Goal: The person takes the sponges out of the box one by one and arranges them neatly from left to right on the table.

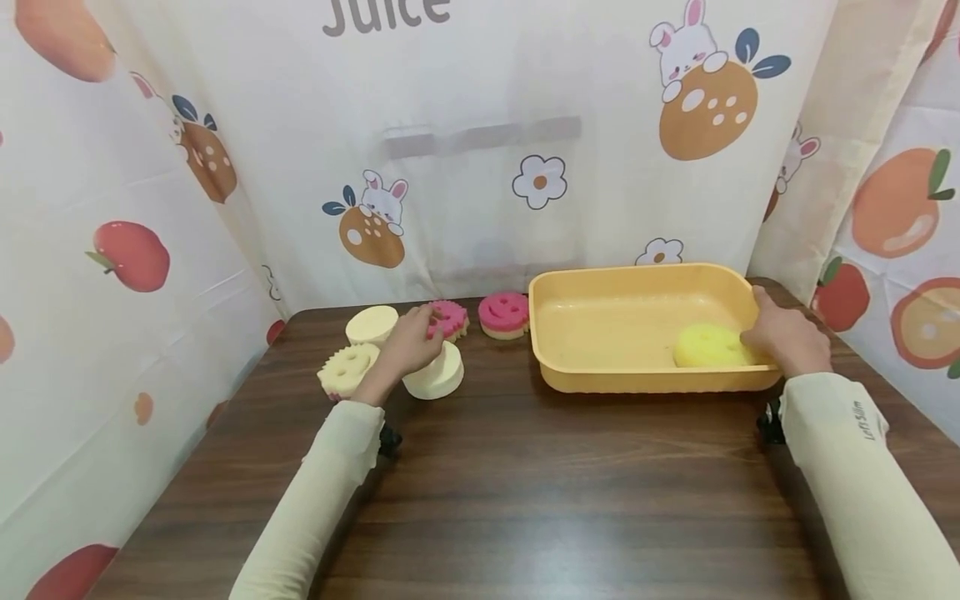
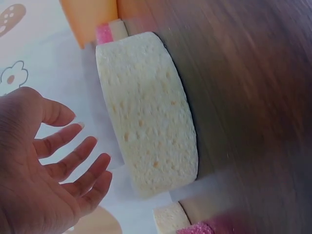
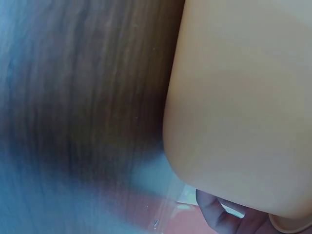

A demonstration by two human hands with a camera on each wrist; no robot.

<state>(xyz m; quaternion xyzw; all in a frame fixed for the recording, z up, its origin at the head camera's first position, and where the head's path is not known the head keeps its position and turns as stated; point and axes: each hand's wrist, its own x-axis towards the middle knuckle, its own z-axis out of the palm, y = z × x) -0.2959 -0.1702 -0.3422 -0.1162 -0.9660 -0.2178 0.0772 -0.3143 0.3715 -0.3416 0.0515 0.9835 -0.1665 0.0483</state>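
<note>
My left hand (image 1: 405, 343) hovers over a group of sponges, its fingers loosely bent and holding nothing. Below it lies a round cream sponge (image 1: 437, 379), which fills the middle of the left wrist view. A pink jagged-edged sponge (image 1: 453, 317) sits just past the fingertips, partly hidden by them. My right hand (image 1: 793, 337) grips the right rim of a yellow-orange plastic tray (image 1: 592, 382). In the right wrist view, fingers (image 3: 226, 219) show beside the tray's outer wall. Inside the tray, close to that hand, rests a bright yellow sponge (image 1: 705, 346) with face holes.
Left of my left hand lie a cream jagged-edged face sponge (image 1: 345, 367) and a plain cream round one (image 1: 372, 322). A pink smiley sponge (image 1: 502, 312) stands against the tray's left side. Printed cloth (image 1: 480, 217) walls in the dark wooden table (image 1: 555, 500).
</note>
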